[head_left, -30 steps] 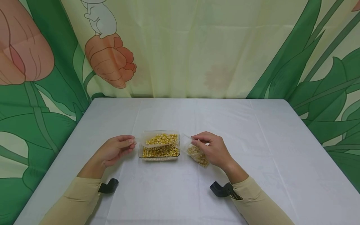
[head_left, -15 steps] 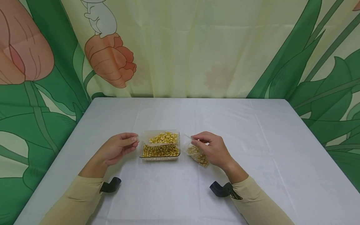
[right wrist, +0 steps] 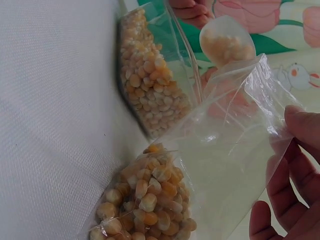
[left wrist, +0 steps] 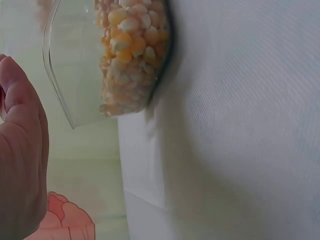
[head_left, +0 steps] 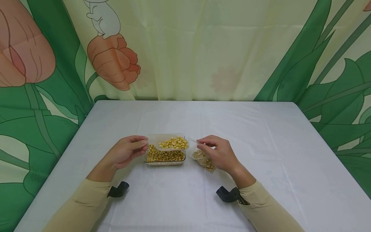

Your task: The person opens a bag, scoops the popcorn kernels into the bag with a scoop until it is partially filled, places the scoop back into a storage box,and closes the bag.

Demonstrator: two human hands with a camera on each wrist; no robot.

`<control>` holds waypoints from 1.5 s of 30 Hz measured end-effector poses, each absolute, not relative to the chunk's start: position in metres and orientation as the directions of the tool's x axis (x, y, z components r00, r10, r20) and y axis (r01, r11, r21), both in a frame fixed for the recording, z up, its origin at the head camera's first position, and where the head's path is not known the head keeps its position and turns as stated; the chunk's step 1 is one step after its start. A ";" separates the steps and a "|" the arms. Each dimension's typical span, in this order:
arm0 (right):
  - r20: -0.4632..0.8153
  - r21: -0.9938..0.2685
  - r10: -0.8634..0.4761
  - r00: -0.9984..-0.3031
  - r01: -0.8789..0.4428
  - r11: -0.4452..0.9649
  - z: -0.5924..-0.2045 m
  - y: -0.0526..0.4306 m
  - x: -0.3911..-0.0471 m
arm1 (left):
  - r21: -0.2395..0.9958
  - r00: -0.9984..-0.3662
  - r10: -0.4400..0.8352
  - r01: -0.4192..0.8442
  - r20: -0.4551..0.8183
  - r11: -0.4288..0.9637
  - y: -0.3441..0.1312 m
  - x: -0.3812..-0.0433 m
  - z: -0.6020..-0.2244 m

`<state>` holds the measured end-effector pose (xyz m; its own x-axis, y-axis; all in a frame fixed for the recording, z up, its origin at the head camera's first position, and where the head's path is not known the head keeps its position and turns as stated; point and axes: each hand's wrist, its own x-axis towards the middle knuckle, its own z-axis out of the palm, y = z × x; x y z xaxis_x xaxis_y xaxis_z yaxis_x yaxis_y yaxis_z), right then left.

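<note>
My left hand (head_left: 127, 153) pinches a translucent scoop (right wrist: 227, 44) loaded with yellow corn kernels. In the head view, the scoop's load (head_left: 175, 142) is over the right side of a clear rectangular container (head_left: 165, 163), close to the bag's mouth. More kernels (left wrist: 132, 45) fill the lower part of that container. With thumb and fingers, my right hand (head_left: 217, 154) pinches the upper edge of a clear plastic bag (right wrist: 220, 155). The bag stands right of the container, with kernels (right wrist: 150, 200) gathered at its bottom. My left fingertips and the scoop's handle are out of the left wrist view.
A white cloth covers the table (head_left: 246, 129). Behind it hangs a curtain (head_left: 188, 58) printed with flowers and leaves. The container's right wall stands between its kernels and the bag. Black wrist mounts (head_left: 118, 189) stick out from both cuffs.
My left hand has moved right, carrying the loaded scoop across the container toward the bag. My right hand and the bag have stayed almost still.
</note>
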<state>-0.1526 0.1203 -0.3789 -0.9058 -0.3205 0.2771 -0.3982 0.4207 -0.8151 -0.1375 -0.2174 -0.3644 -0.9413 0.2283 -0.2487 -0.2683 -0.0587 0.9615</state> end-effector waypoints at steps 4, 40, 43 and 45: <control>0.268 -0.813 -0.321 -0.908 -0.392 0.430 -0.378 0.120 -0.152 | 0.964 -0.943 0.223 -0.263 -0.248 -0.039 -0.212 -0.137 -0.363; 0.286 -0.808 -0.329 -0.900 -0.411 0.422 -0.376 0.119 -0.151 | 0.981 -0.962 0.193 -0.185 -0.194 0.065 -0.168 -0.134 -0.344; 0.289 -0.805 -0.330 -0.899 -0.415 0.424 -0.376 0.119 -0.150 | 0.982 -0.963 0.193 -0.176 -0.186 0.066 -0.166 -0.133 -0.341; 0.293 -0.801 -0.331 -0.897 -0.419 0.427 -0.376 0.119 -0.150 | 0.983 -0.964 0.193 -0.171 -0.181 0.067 -0.165 -0.133 -0.340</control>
